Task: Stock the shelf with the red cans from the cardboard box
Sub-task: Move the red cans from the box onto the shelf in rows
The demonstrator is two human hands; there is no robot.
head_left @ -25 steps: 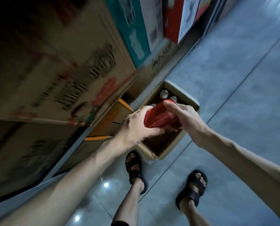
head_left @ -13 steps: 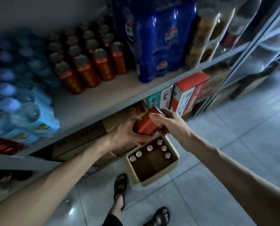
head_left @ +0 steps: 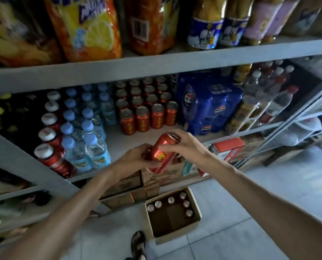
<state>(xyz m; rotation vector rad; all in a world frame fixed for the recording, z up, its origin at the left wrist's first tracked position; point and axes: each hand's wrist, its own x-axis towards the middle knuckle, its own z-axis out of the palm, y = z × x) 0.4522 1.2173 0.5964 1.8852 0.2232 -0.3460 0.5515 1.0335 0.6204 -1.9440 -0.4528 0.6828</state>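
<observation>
Both hands hold red cans (head_left: 161, 153) in front of the middle shelf (head_left: 117, 141). My right hand (head_left: 182, 145) grips the top and side of the tilted upper can. My left hand (head_left: 135, 160) curls round the cans from the left and below; how many it holds is partly hidden. Several rows of matching red cans (head_left: 145, 107) stand on the shelf behind. The open cardboard box (head_left: 195, 224) sits on the floor below, with several cans (head_left: 171, 200) along its far and right walls.
Blue-capped water bottles (head_left: 85, 132) stand left of the shelved cans, a blue shrink-wrapped pack (head_left: 208, 102) right of them. Snack bags and bottles fill the upper shelf. Cartons sit under the shelf. A sandalled foot (head_left: 137, 244) is beside the box.
Both hands have lifted the cans from just above the box up to shelf height. The view has swung up from the floor to face the shelves.
</observation>
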